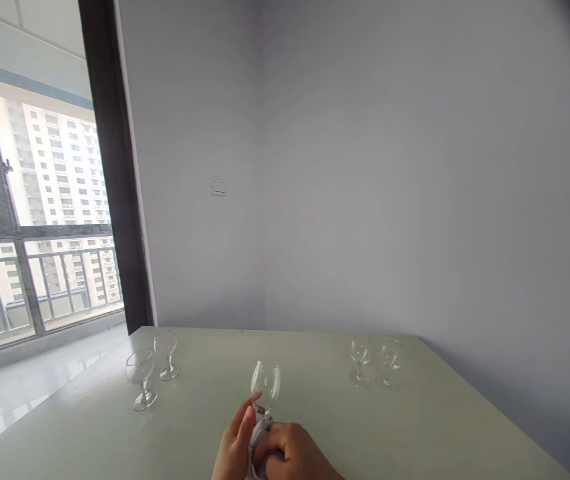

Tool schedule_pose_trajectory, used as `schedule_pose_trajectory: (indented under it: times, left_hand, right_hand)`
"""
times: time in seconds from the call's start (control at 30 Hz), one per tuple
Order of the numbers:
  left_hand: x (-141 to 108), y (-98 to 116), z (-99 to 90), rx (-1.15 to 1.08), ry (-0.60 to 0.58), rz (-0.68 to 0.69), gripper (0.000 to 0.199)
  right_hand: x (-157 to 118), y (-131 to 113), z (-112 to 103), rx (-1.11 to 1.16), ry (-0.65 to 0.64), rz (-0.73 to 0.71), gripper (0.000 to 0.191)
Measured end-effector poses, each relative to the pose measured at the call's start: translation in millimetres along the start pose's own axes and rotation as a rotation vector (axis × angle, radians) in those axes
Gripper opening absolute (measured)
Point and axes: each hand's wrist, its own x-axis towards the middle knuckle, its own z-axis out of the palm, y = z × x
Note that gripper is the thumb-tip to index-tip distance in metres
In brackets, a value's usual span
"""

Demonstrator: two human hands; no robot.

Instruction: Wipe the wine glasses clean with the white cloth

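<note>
Pale table (315, 413) by grey wall, both hands (275, 453) w/ closed grip on cloth-wrapped glass (265, 387).

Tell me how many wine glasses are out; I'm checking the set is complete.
5. Two stand at the table's left: one nearer, one behind it. Two stand side by side at the right. One is held in the middle by both hands.
</note>
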Motion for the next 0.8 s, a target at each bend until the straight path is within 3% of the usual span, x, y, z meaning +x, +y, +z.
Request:
schedule_pose_trajectory:
  times: [0.1,0.2,0.27,0.37,0.57,0.67,0.8]
  left_hand:
    - [4,-6,-3.8,-0.145,-0.068,-0.108,0.067]
    - [6,-7,-4.1,-0.329,-0.153,-0.234,0.064]
    - [6,-7,-2.0,-0.397,-0.208,-0.265,0.064]
    - [5,-7,1.5,-0.397,-0.224,-0.201,0.06]
    - [10,-13,-1.1,-0.216,-0.207,-0.036,0.059]
    - [12,-12,-0.5,-0.178,-0.172,-0.019,0.054]
    - [10,-4,6.4,-0.251,-0.039,-0.036,0.044]
  right_hand:
    - [-1,-2,-15,0.434,0.135,0.232,0.024]
    - [1,-2,-16,0.679,0.279,0.205,0.024]
    - [1,0,-7,0.689,0.283,0.107,0.026]
    - [1,8,13,0.564,0.231,0.028,0.027]
    - [0,25,28,0.466,0.054,0.113,0.026]
    - [2,27,28,0.527,0.053,0.138,0.031]
    - [2,25,30,0.673,0.122,0.191,0.051]
